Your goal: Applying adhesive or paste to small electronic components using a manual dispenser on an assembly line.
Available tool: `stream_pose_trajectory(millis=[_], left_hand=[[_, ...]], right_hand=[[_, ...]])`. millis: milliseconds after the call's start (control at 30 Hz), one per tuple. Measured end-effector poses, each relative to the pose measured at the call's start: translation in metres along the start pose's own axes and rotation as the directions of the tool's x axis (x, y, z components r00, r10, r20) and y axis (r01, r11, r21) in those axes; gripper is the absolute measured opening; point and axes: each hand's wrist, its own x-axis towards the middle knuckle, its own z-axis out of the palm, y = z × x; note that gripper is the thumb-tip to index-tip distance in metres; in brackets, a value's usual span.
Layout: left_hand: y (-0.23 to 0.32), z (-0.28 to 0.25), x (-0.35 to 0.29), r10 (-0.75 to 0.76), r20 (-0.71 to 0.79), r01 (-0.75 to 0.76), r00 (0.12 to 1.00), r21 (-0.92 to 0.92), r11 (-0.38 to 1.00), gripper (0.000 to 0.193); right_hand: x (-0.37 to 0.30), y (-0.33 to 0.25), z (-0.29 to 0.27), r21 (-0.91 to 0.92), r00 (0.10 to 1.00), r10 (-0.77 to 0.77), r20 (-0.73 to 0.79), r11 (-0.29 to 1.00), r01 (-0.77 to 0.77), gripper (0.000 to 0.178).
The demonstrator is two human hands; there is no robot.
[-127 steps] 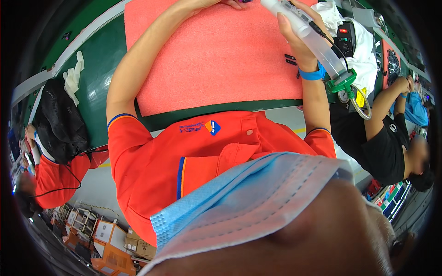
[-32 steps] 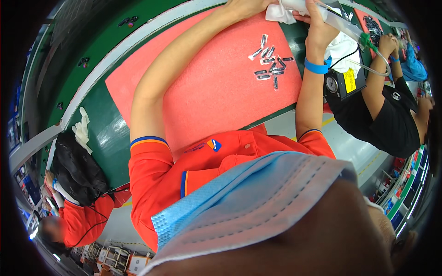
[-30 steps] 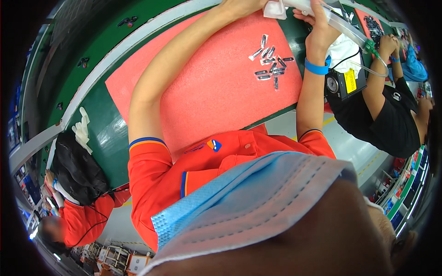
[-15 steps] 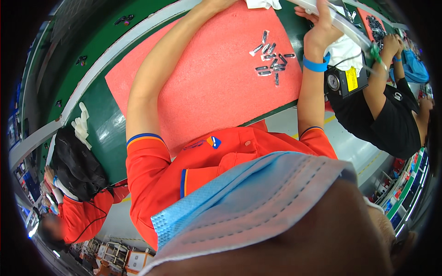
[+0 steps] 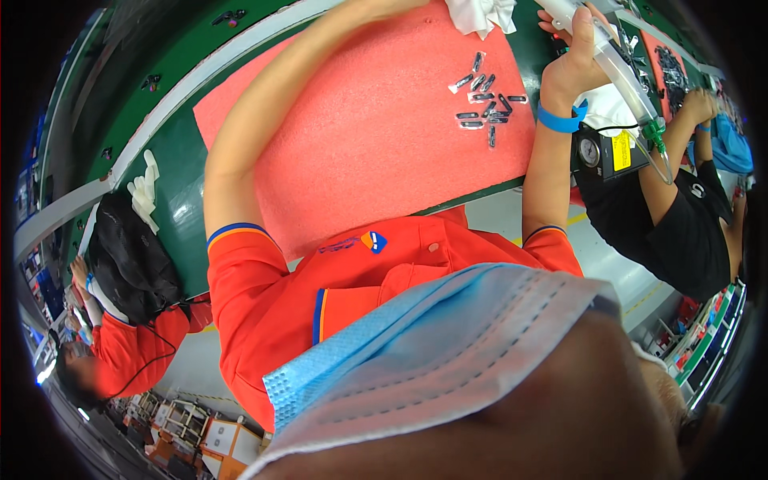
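Note:
My right hand (image 5: 582, 67) is closed around a translucent dispensing syringe (image 5: 626, 80) above the right far corner of the pink foam mat (image 5: 352, 152). A green fitting (image 5: 655, 131) caps the syringe's near end, with a thin clear hose on it; the other end runs out past the top edge. My left hand (image 5: 392, 6) is at the top edge over the far side of the mat, its fingers blurred and partly cut off. A crumpled white cloth (image 5: 482, 14) lies right of it. Several small black parts in clear wrapping (image 5: 483, 97) lie on the mat's right side.
A black box with a gauge (image 5: 608, 150) and white cloth (image 5: 610, 108) stand beside my right forearm. On the green table (image 5: 180, 200), a white glove (image 5: 144, 192) and black bag (image 5: 132, 268) lie left. A person in black (image 5: 672, 216) works at right, another in red (image 5: 136, 356) at left.
The syringe in my right hand has tilted more steeply, its green fitting now lower. My left elbow has shifted left and nearer. The whole view has moved slightly.

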Motion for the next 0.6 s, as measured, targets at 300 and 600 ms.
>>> stream_pose_trajectory(millis=[300, 600], left_hand=[[0.006, -0.105, -0.108, -0.219, -0.009, 0.182, 0.976, 0.589, 0.787, 0.02], [0.007, -0.085, -0.138, -0.188, -0.017, 0.17, 0.982, 0.517, 0.839, 0.07]], right_hand=[[0.013, 0.008, 0.008, 0.066, 0.966, -0.219, 0.139, 0.975, 0.212, 0.035], [0.012, 0.01, 0.011, 0.056, 0.966, -0.185, 0.179, 0.983, 0.177, 0.033]])
